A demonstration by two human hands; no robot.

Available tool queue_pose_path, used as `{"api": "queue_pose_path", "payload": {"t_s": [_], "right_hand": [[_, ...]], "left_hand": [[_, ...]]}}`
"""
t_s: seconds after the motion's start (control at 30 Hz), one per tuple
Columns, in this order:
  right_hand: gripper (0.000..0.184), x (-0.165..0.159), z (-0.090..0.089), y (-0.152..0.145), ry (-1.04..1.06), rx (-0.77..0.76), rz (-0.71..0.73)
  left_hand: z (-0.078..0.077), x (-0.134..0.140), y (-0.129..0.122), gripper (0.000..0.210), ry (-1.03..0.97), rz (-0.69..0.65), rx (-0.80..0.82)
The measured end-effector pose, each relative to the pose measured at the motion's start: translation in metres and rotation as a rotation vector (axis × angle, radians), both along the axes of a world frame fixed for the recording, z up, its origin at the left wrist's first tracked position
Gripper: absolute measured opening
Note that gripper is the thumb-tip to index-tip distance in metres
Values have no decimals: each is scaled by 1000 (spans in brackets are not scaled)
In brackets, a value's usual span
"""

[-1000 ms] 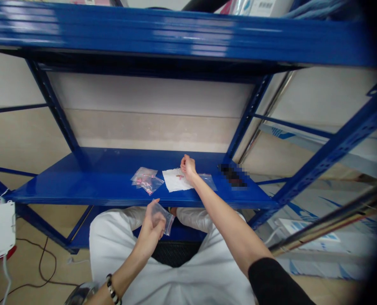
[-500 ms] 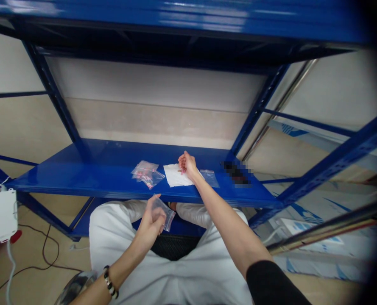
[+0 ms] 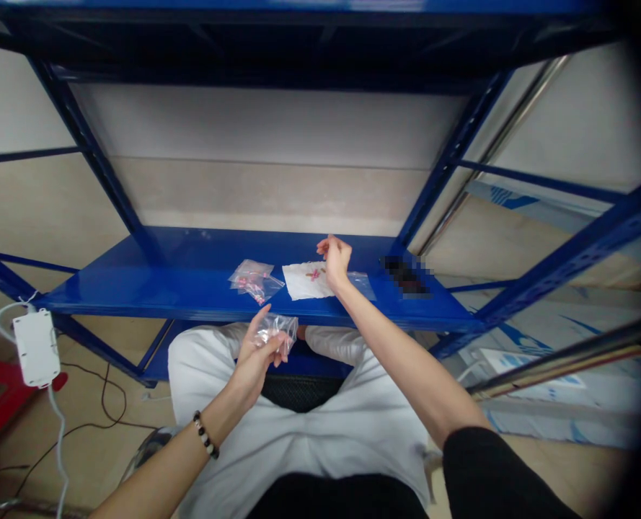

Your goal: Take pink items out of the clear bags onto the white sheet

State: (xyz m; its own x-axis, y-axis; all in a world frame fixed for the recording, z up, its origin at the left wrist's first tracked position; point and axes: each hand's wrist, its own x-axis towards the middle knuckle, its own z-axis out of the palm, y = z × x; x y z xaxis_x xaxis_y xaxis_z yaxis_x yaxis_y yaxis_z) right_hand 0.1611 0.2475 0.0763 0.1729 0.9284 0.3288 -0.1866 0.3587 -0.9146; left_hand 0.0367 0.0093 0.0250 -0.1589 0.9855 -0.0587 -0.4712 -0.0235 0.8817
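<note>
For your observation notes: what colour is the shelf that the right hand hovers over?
Glossy blue shelf, under the right hand; the head view shows it.

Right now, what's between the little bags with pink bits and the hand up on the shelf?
In the head view, a white paper sheet with small pink pieces lies between the bags and the right hand.

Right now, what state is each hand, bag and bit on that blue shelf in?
Left hand: pinching a small clear bag, held below the shelf edge.
Right hand: curled, raised over the white sheet.
Pink pieces: loose on the sheet.
Filled bags: lying flat on the blue shelf.
</note>
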Motion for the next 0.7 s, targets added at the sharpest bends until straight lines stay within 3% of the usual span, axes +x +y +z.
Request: {"api": "queue_pose_path", "payload": {"t_s": [0.1, 0.17, 0.23, 0.33, 0.43, 0.5, 0.7], "right_hand": [[27, 6, -4, -63, -129, 22, 173], [7, 9, -17, -113, -202, -27, 307], [39, 11, -32, -157, -183, -230, 465], [40, 14, -48, -192, -141, -386, 641], [20, 20, -47, -188, -173, -409, 685], [8, 30, -38, -172, -293, -403, 634], [21, 87, 8, -86, -583, -149, 287]], "left_hand": [[-4, -1, 2, 84, 29, 80, -43], [-9, 0, 2, 77, 66, 138, -72], [-15, 4, -1, 64, 119, 180, -80], [-18, 11, -8, 49, 181, 199, -53], [-14, 17, -13, 51, 171, 170, -12], [-11, 20, -13, 53, 139, 117, 6], [-24, 17, -7, 44, 129, 28, -87]]}}
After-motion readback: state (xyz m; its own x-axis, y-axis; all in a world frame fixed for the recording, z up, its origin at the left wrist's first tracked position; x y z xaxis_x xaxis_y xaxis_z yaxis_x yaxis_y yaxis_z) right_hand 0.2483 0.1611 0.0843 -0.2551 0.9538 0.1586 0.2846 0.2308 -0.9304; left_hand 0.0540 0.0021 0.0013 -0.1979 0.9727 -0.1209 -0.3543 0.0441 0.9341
